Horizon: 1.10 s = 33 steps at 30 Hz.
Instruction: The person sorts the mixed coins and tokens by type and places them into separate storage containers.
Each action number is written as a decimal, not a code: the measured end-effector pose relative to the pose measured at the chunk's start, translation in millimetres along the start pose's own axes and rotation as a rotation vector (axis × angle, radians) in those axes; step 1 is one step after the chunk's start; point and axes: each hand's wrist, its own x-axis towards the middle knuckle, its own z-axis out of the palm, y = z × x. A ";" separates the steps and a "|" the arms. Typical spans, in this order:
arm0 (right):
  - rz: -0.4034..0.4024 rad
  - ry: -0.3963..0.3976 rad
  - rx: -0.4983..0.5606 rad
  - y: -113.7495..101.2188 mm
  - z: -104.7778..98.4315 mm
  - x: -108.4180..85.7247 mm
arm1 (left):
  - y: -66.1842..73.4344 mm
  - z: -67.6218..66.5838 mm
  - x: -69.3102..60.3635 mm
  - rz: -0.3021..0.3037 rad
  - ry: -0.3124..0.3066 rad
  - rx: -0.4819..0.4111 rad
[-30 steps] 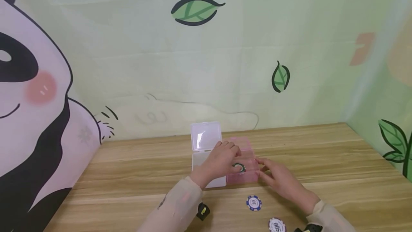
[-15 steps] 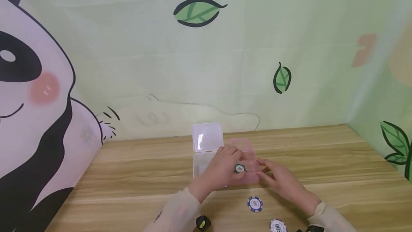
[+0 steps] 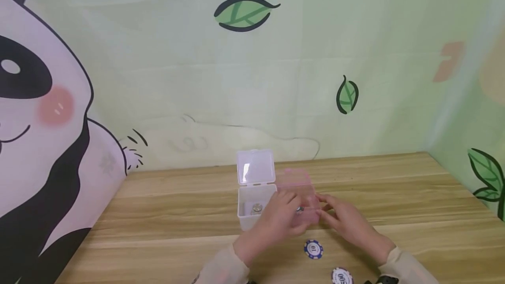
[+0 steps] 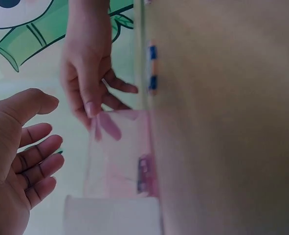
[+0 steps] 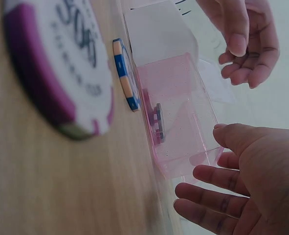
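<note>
My left hand [image 3: 278, 216] hovers over the small pink see-through box [image 4: 120, 171], its fingers loosely bent and nothing between them. Inside that box a poker chip [image 5: 159, 122] shows through the wall, lying near the bottom. My right hand [image 3: 349, 222] holds the pink box's right end, thumb and forefinger at its edge. To the left stands a white box [image 3: 246, 222] with its lid [image 3: 255, 166] raised; a round pale piece [image 3: 257, 207] lies in it. A blue-edged chip marked 10 [image 3: 313, 249] and a purple-edged chip marked 500 [image 3: 342, 276] lie in front.
The wooden tabletop [image 3: 169, 214] runs back to a printed cloth backdrop [image 3: 177, 78] with a panda and leaves. The pink box's raised lid [image 3: 293, 176] stands behind it, beside the white lid.
The chip marked 20, earlier visible by my left fingers, is now lower in the pink box. My left hand has shifted slightly nearer me, uncovering the white box. My right hand stays put.
</note>
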 end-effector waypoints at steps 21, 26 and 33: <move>-0.020 -0.006 0.015 -1.6 -4.0 -1.9 | 15.4 20.1 -22.0 0.137 0.013 -0.124; 0.001 -0.005 -0.010 -1.8 -4.0 -2.9 | 16.9 28.2 -26.7 0.154 -0.049 -0.070; -0.013 -0.004 -0.007 -1.3 -2.7 -2.0 | 15.8 34.4 -31.7 0.130 -0.094 -0.063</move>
